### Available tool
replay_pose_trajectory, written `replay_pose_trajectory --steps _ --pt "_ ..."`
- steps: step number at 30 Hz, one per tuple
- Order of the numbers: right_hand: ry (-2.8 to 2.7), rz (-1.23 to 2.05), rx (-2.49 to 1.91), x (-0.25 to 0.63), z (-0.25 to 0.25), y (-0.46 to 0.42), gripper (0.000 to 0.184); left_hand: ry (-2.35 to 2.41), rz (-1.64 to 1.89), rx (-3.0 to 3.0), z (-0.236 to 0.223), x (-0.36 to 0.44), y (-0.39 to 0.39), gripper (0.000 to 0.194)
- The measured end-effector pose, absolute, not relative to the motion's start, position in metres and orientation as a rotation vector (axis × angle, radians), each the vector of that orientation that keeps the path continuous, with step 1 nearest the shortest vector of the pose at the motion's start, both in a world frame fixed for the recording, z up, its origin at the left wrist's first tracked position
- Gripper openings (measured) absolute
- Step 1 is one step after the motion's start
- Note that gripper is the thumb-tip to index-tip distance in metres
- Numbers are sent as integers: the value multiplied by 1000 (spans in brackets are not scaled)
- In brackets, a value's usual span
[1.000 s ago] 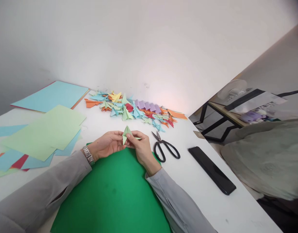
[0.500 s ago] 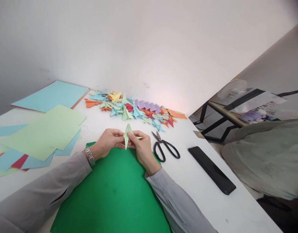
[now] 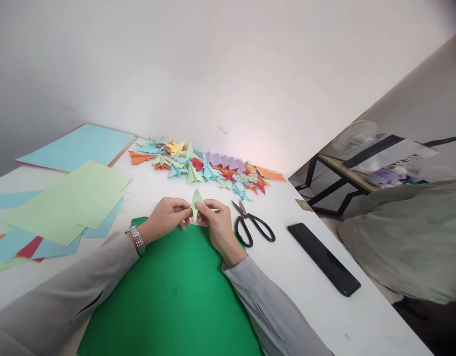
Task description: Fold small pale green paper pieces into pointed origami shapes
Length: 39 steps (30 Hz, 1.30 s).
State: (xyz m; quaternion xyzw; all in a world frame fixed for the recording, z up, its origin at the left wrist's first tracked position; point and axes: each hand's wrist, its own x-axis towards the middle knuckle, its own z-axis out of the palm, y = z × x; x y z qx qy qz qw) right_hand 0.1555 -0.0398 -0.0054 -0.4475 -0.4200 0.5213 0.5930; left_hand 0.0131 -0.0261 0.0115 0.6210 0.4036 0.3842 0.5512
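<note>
A small pale green folded paper figure (image 3: 196, 203) is pinched upright between both hands, just above the far edge of a large dark green sheet (image 3: 172, 296). My left hand (image 3: 166, 217), with a metal watch on its wrist, grips the figure's left side with fingertips closed. My right hand (image 3: 216, 222) pinches the right side, thumb and forefinger pressed on the paper. Both sleeves are grey.
Black scissors (image 3: 252, 226) lie right of my right hand, a black phone (image 3: 323, 258) further right. A heap of several coloured folded paper pieces (image 3: 204, 168) sits by the wall. Loose light green and blue sheets (image 3: 68, 198) cover the table's left side.
The folded figure was turned from lying tilted to standing more upright and narrower between the fingertips. Both hands stayed nearly in place.
</note>
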Motion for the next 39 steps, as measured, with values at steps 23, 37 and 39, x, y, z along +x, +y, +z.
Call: replay_pose_trajectory --steps 23,37,39 --pt "-1040 1290 -1015 156 -7 -42 21 838 909 1132 13 13 -24 23" --pt "-977 1301 -979 157 -9 -39 20 797 964 1273 12 8 -26 26" --pt "-950 1325 -938 156 -9 -38 19 859 985 1373 11 11 -30 38"
